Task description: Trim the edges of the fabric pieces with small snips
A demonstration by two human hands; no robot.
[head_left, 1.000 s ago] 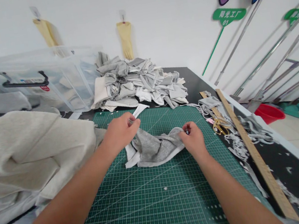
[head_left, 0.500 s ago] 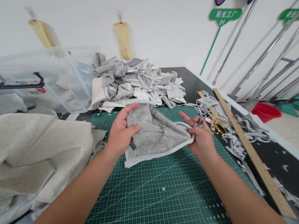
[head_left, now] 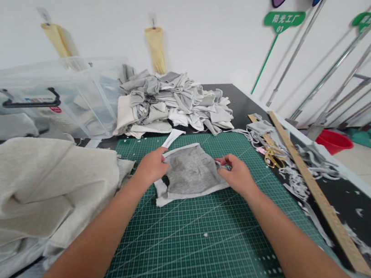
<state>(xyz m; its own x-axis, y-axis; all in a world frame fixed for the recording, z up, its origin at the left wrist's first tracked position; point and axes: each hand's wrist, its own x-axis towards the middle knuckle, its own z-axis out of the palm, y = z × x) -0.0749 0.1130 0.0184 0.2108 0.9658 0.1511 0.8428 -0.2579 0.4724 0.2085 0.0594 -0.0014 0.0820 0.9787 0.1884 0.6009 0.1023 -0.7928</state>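
A grey piece of knit fabric with pale edges is spread low over the green cutting mat. My left hand is closed on its left edge, and a white strip sticks out beyond those fingers. At the right edge my right hand pinches the fabric between thumb and fingers. Something small shows beside the right fingertips, too indistinct to name. The fabric's lower left corner lies folded and uneven, with a dark gap near it.
Heaped grey and white fabric pieces lie at the back, beside a clear plastic bin. Beige cloth is bunched at left. On the right are gold-handled scissors, a wooden ruler and fabric scraps.
The fabric has come down nearer the mat and lies flatter. My right hand has moved left and turned over, its index finger now bent in. The white strip now shows past my left hand.
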